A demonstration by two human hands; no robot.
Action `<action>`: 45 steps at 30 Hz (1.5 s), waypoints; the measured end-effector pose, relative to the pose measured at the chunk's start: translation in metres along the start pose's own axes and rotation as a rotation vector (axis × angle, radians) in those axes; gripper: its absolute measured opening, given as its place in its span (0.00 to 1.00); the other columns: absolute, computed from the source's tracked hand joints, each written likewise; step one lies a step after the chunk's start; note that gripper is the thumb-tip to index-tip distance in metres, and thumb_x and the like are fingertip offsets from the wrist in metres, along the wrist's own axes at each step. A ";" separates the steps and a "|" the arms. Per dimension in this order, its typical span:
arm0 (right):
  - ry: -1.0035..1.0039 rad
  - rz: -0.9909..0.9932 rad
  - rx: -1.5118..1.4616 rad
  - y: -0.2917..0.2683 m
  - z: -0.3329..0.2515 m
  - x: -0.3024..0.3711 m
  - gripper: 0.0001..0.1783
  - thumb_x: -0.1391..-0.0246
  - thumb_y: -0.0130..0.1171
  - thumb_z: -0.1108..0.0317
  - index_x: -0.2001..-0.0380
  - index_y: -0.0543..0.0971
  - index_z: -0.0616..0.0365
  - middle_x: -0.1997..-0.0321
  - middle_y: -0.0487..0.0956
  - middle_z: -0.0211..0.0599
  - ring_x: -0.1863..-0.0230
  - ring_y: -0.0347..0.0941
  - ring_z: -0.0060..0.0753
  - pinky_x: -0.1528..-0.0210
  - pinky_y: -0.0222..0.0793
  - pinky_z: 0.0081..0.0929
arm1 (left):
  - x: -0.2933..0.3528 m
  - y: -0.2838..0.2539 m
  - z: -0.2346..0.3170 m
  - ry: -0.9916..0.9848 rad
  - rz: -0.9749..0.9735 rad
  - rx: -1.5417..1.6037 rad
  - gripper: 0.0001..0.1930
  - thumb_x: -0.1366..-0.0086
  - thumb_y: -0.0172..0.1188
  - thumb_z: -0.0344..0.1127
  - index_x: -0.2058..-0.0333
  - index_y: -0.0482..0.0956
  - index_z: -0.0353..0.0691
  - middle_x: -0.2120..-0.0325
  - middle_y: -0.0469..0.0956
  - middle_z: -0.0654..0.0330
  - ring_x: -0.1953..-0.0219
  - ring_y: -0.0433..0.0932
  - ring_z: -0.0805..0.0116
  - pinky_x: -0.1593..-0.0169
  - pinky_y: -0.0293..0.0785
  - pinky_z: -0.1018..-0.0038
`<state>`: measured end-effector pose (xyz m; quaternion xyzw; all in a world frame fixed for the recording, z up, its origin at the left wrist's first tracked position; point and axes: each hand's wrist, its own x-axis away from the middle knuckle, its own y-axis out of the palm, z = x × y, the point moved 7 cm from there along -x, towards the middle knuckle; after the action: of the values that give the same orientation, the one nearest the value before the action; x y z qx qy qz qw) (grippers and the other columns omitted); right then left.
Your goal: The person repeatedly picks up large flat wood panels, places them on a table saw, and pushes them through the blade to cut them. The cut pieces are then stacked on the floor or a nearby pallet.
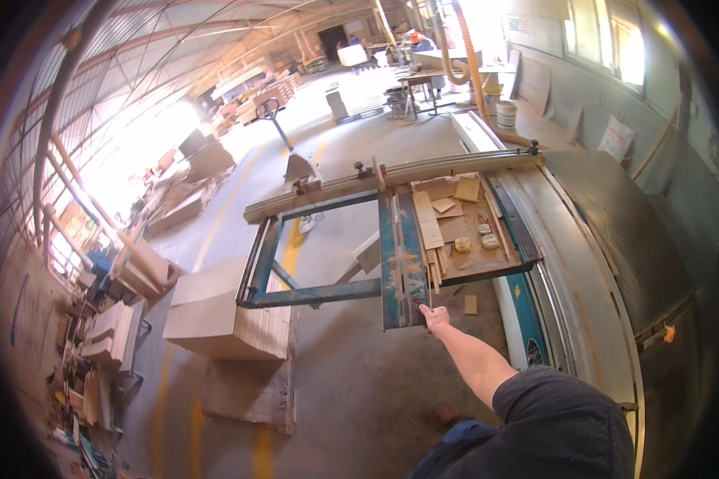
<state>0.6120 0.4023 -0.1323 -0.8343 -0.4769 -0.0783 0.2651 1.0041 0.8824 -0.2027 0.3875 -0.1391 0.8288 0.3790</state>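
Observation:
My right hand (434,318) is closed on the near end of a teal slotted metal bar (400,267), part of the sliding table's frame. My arm is stretched forward in a dark short sleeve. Beside the bar, a board shelf (499,259) in the frame carries wood offcuts (428,220), thin strips and two yellow tape measures, one tape measure (462,245) nearer the bar. A long fence (439,169) with black clamp stops crosses the far side of the frame. My left hand is out of the picture.
A metal saw table (607,231) and its long rail run along my right. Stacked boards (232,307) stand on the floor at the left. Farther off are a pallet jack (299,168), a ribbed orange hose (471,56) and a person (421,41) by a table.

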 end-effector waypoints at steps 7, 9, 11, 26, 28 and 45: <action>-0.154 -0.178 0.335 -0.048 -0.010 0.039 0.39 0.38 0.61 0.34 0.61 0.87 0.70 0.55 0.86 0.61 0.50 0.84 0.61 0.45 0.78 0.49 | 0.007 -0.016 0.003 0.014 -0.090 -0.032 0.15 0.28 0.69 0.47 0.58 0.81 0.42 0.69 0.85 0.60 0.66 0.85 0.64 0.68 0.78 0.68; -0.380 -0.210 0.564 -0.081 0.002 0.056 0.38 0.35 0.54 0.35 0.59 0.87 0.66 0.50 0.85 0.60 0.45 0.81 0.61 0.41 0.76 0.52 | 0.007 -0.019 0.002 0.016 -0.109 -0.036 0.14 0.28 0.69 0.47 0.58 0.81 0.42 0.69 0.85 0.60 0.66 0.85 0.64 0.68 0.78 0.68; -0.470 -0.301 0.794 -0.124 0.032 0.071 0.34 0.33 0.53 0.38 0.59 0.87 0.63 0.50 0.85 0.57 0.44 0.81 0.60 0.40 0.76 0.52 | 0.005 -0.018 0.001 0.019 -0.092 -0.049 0.14 0.28 0.69 0.46 0.58 0.81 0.42 0.69 0.85 0.60 0.66 0.86 0.64 0.67 0.79 0.68; -1.053 -0.669 1.666 -0.393 0.164 0.158 0.07 0.45 0.60 0.61 0.71 0.86 0.43 0.63 0.86 0.30 0.55 0.82 0.37 0.48 0.73 0.38 | -0.023 0.058 -0.004 -0.054 -0.181 -0.279 0.13 0.27 0.67 0.40 0.61 0.79 0.36 0.71 0.83 0.58 0.72 0.85 0.64 0.74 0.79 0.73; -1.143 -0.588 1.503 -0.395 0.162 0.154 0.06 0.47 0.60 0.60 0.73 0.84 0.43 0.67 0.85 0.30 0.58 0.82 0.37 0.51 0.73 0.40 | -0.010 0.067 0.013 0.034 -0.129 -0.272 0.12 0.27 0.66 0.40 0.60 0.81 0.35 0.73 0.83 0.59 0.74 0.83 0.69 0.73 0.78 0.75; -1.063 -0.685 1.052 -0.415 0.099 0.215 0.14 0.39 0.65 0.65 0.51 0.86 0.51 0.57 0.86 0.46 0.55 0.81 0.56 0.51 0.76 0.54 | 0.194 0.092 0.033 0.403 0.144 -0.425 0.27 0.27 0.67 0.48 0.45 0.80 0.24 0.58 0.88 0.52 0.56 0.86 0.69 0.49 0.81 0.70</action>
<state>0.3670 0.7829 0.0190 -0.3350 -0.7414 0.4846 0.3215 0.8745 0.9040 -0.0300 0.1164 -0.2588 0.8660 0.4118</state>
